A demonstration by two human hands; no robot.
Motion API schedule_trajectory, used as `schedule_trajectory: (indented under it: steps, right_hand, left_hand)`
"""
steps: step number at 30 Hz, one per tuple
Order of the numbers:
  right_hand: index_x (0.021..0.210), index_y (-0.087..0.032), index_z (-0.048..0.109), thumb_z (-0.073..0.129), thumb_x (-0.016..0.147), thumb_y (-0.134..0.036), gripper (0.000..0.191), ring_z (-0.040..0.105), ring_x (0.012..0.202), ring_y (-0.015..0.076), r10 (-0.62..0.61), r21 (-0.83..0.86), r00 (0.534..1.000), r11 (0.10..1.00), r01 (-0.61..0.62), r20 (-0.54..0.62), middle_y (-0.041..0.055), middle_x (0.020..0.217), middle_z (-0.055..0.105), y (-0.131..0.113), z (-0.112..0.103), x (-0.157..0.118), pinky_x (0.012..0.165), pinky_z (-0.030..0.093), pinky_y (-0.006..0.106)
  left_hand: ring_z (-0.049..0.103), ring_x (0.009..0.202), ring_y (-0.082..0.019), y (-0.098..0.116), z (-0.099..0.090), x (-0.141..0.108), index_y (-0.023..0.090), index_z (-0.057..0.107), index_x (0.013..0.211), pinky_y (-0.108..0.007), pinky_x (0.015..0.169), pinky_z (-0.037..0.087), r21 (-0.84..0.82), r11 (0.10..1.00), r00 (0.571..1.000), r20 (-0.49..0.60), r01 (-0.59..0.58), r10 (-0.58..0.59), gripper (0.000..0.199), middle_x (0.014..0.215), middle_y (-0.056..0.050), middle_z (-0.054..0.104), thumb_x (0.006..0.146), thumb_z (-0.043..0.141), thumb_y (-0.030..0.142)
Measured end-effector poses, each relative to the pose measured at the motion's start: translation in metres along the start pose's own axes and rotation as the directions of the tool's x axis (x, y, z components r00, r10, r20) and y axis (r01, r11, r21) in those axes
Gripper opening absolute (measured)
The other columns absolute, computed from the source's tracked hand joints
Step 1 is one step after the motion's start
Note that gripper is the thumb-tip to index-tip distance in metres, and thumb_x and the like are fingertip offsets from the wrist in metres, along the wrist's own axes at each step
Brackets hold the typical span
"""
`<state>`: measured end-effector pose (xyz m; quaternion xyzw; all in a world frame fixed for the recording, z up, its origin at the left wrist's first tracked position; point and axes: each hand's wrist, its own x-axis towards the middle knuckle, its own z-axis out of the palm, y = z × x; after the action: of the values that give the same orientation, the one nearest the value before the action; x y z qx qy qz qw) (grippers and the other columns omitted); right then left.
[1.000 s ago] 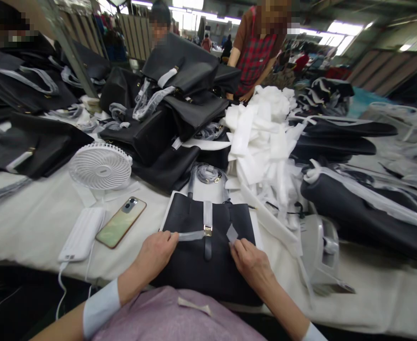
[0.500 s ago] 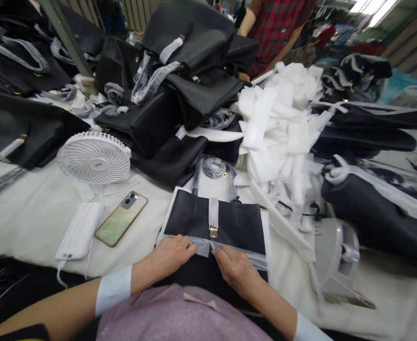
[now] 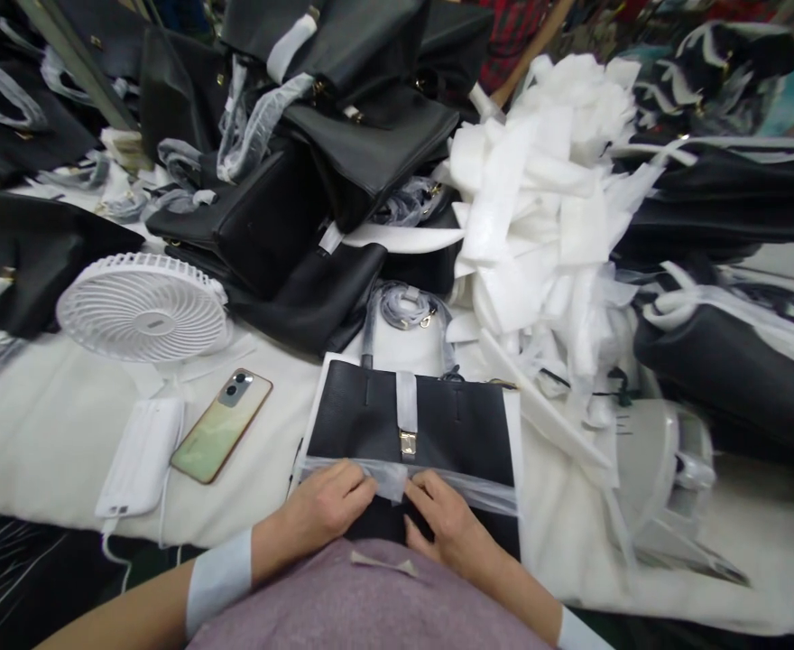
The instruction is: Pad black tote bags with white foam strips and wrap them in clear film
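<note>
A black handbag (image 3: pixel 349 420) lies flat in front of me, with a wrapped strap and gold clasp (image 3: pixel 408 442) down its middle. A translucent plastic strip (image 3: pixel 482 490) runs across its lower front. Left of centre, my left hand (image 3: pixel 333 501) is closed, its fingers pinching the strip near its loose end. My right hand (image 3: pixel 447 519) rests on the bag just right of centre. Its bent fingertips touch the strip, while the thumb stands apart below them. Above the bag lie its wrapped handle and a coiled strap (image 3: pixel 405 307).
A white fan (image 3: pixel 146 311), a white power bank (image 3: pixel 138 460) and a phone (image 3: pixel 222 424) sit left. Black bags (image 3: pixel 248 226) pile up behind. White foam strips (image 3: pixel 532 208) heap at centre right, near a grey-white tape dispenser (image 3: pixel 654 478). A person's plaid clothing shows at the back.
My view has tilted downward. The right thumb has come away from the fingers and dropped lower, while my left hand stays on the strip. The bag lies about where it was.
</note>
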<state>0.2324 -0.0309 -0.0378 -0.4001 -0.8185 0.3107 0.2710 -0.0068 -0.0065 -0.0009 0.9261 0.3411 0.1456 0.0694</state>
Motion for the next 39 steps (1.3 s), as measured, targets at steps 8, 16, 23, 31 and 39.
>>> schedule_trajectory:
  steps: [8, 16, 23, 31, 39]
  right_hand:
    - [0.136, -0.017, 0.039, 0.034, 0.095, -0.010, 0.042, 0.051, 0.088, 0.0216, 0.066, 0.082, 0.996, 0.994, -0.071, 0.061, 0.0086, 0.095, 0.050, 0.001, -0.002, 0.000, 0.081, 0.053, 0.039]
    - [0.132, -0.017, 0.042, 0.032, 0.093, -0.009, 0.041, 0.055, 0.092, 0.0221, 0.073, 0.099, 0.997, 0.992, -0.074, 0.017, 0.0097, 0.100, 0.054, 0.000, -0.005, 0.002, 0.085, 0.053, 0.039]
    - [0.106, -0.020, 0.054, 0.045, 0.096, -0.027, 0.015, 0.057, 0.075, 0.0171, 0.223, 0.262, 0.973, 0.944, -0.201, -0.058, 0.0035, 0.088, 0.058, -0.008, -0.006, 0.009, 0.071, 0.049, 0.031]
    - [0.083, -0.020, 0.059, 0.054, 0.089, -0.023, 0.007, 0.057, 0.062, 0.0154, 0.385, 0.280, 0.912, 0.899, -0.336, -0.143, 0.0004, 0.070, 0.059, -0.002, 0.009, 0.020, 0.058, 0.042, 0.027]
    - [0.112, -0.020, 0.058, 0.045, 0.093, -0.026, 0.024, 0.057, 0.056, 0.0141, 0.403, 0.308, 0.909, 0.882, -0.357, -0.102, -0.0036, 0.063, 0.057, 0.006, -0.001, 0.022, 0.056, 0.044, 0.026]
  left_hand:
    - [0.052, 0.073, -0.015, 0.015, 0.012, 0.002, 0.015, 0.060, 0.098, -0.027, 0.067, 0.048, -0.137, 0.990, 0.985, -0.166, 0.018, -0.041, 0.016, 0.079, -0.005, 0.057, 0.091, 0.047, 0.007]
    - [0.053, 0.071, -0.017, 0.025, 0.023, 0.002, 0.011, 0.060, 0.104, -0.029, 0.067, 0.051, -0.051, 0.999, 0.993, -0.116, -0.010, 0.004, 0.020, 0.078, -0.006, 0.058, 0.092, 0.045, 0.007]
    - [0.054, 0.069, -0.016, 0.022, 0.037, 0.000, 0.013, 0.060, 0.102, -0.028, 0.063, 0.051, 0.055, 0.998, 0.998, -0.059, 0.006, -0.003, 0.026, 0.078, -0.005, 0.057, 0.098, 0.035, 0.015]
    - [0.054, 0.068, -0.017, 0.020, 0.038, -0.001, 0.010, 0.059, 0.109, -0.028, 0.061, 0.052, 0.077, 0.997, 0.997, -0.074, -0.027, 0.033, 0.027, 0.078, -0.006, 0.059, 0.097, 0.034, 0.014]
    - [0.050, 0.066, -0.017, 0.018, 0.040, -0.001, 0.010, 0.059, 0.107, -0.028, 0.061, 0.051, 0.006, 1.000, 0.993, -0.117, 0.017, -0.016, 0.021, 0.073, -0.004, 0.054, 0.094, 0.042, 0.010]
